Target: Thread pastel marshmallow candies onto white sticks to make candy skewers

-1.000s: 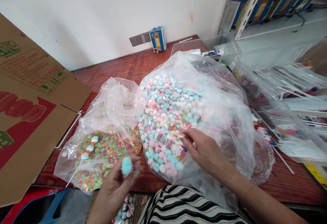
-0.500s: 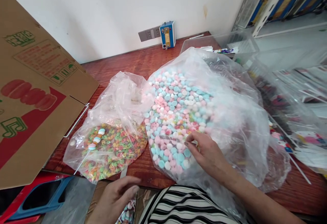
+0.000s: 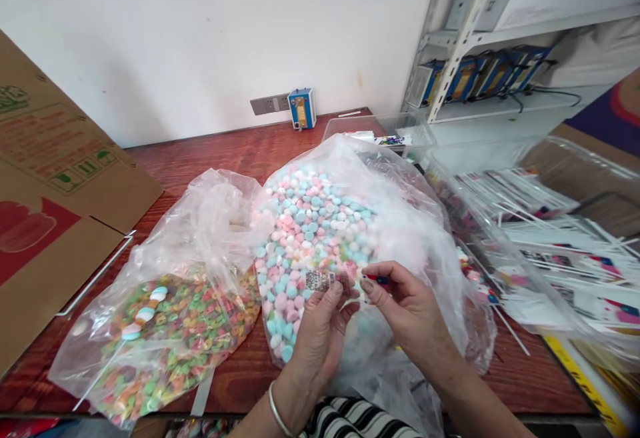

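Observation:
My left hand (image 3: pixel 320 335) is closed on a small clear plastic packet (image 3: pixel 319 281) with dark printed lettering, thumb on top. My right hand (image 3: pixel 413 305) pinches the packet's right side, where a bit of red and blue shows by the fingers. Both hands are above a large clear bag of pink, blue and white candies (image 3: pixel 300 225). Left of it lies a bag of coloured ring-shaped cereal (image 3: pixel 200 331). A stick with blue-and-white candies and an orange ring threaded on it (image 3: pixel 145 314) rests on that bag.
A cardboard box (image 3: pixel 55 225) stands at the left. Clear plastic bins (image 3: pixel 500 271) at the right hold flat printed packets and white sticks. Another candy stick (image 3: pixel 513 331) lies beside the candy bag. A blue device (image 3: pixel 302 109) stands by the wall.
My left hand has come up from the lower left and taken hold of the packet. The right hand still grips it. The view has swung to the right.

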The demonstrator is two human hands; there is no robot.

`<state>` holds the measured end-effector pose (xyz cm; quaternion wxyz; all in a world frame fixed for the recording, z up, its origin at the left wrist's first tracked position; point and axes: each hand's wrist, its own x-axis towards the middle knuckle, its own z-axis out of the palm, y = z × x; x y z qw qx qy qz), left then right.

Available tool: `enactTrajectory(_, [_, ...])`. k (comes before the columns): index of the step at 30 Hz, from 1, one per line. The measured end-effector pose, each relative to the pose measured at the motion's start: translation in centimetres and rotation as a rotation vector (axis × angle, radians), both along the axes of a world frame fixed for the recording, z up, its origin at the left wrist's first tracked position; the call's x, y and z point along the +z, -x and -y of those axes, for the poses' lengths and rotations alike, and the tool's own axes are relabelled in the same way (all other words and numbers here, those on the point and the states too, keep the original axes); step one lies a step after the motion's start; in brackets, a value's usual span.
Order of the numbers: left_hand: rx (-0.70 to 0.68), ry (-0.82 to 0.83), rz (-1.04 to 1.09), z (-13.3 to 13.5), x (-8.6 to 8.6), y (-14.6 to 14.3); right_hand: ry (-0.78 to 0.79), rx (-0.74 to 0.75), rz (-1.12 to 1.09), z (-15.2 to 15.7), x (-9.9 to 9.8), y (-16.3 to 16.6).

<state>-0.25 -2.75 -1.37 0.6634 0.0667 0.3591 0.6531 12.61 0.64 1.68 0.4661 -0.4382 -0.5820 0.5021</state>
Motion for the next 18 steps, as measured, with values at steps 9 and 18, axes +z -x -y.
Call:
enactTrajectory(9, [0.133, -0.002, -0.225, -0.2, 0.2, 0.5, 0.062, -0.003, 0.073, 1.2, -2.8, 0.7])
enactTrajectory(18, [0.184, -0.038, -0.475, -0.4, -1.0, 1.2, 0.073, 0.014, 0.184, 1.4, -2.9, 0.8])
